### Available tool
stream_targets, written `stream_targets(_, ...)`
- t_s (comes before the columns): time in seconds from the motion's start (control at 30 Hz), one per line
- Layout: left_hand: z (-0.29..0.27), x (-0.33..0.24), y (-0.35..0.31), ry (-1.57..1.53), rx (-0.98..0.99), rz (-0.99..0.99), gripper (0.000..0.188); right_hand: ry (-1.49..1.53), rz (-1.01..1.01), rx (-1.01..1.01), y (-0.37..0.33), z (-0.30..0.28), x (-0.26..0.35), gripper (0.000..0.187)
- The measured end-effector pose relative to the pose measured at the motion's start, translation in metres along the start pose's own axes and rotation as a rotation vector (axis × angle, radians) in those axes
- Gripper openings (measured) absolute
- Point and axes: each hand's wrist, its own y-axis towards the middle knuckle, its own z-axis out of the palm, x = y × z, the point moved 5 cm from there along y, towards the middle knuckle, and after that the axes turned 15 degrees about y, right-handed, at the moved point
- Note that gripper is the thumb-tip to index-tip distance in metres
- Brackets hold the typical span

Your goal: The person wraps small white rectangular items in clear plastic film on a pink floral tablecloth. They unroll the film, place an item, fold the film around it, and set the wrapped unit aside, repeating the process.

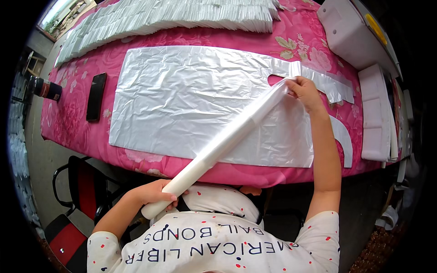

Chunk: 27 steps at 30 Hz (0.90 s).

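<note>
A long white plastic roll (pixel 218 143) slants from my lap up over the table. My left hand (pixel 157 193) is wrapped round its thick lower end, just off the table's front edge. At the thin, flattened upper end, my right hand (pixel 306 93) pinches the film between thumb and fingers. Under the roll, a silvery-white plastic carrier bag (pixel 191 91) lies flat and creased, its handle straps pointing right. Pink cloth shows through a cut-out near my right fingers. Whether the film I pinch is joined to the flat bag, I cannot tell.
Tightly packed folded white bags (pixel 182 18) line the far edge of the pink flowered tablecloth (pixel 132 157). A black phone (pixel 96 98) and a dark jar (pixel 47 88) are at left. White foam boxes (pixel 355 34) stand at right. Red-and-black chairs (pixel 86 186) are below left.
</note>
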Motion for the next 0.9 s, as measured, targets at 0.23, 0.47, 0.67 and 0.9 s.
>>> stream_targets(0.23, -0.012, 0.012, -0.034, 0.426, 0.074, 0.011, 0.059, -0.160, 0.002, -0.249, 0.006, -0.114, 0.016, 0.016)
stream_targets(0.47, -0.021, -0.110, -0.029, 1.149, -0.204, 0.272, 0.047, -0.092, 0.043, 0.024, 0.013, -0.014, 0.026, 0.018)
stream_targets(0.67, -0.028, -0.183, 0.004, 1.683, -0.800, 0.498, 0.054, -0.148, 0.004, 0.238, 0.027, 0.070, 0.039, 0.017)
stream_targets(0.9, 0.008, -0.141, 0.037, 1.859, -0.467, 1.016, 0.060, -0.242, 0.130, 0.345, 0.042, 0.085, 0.032, 0.022)
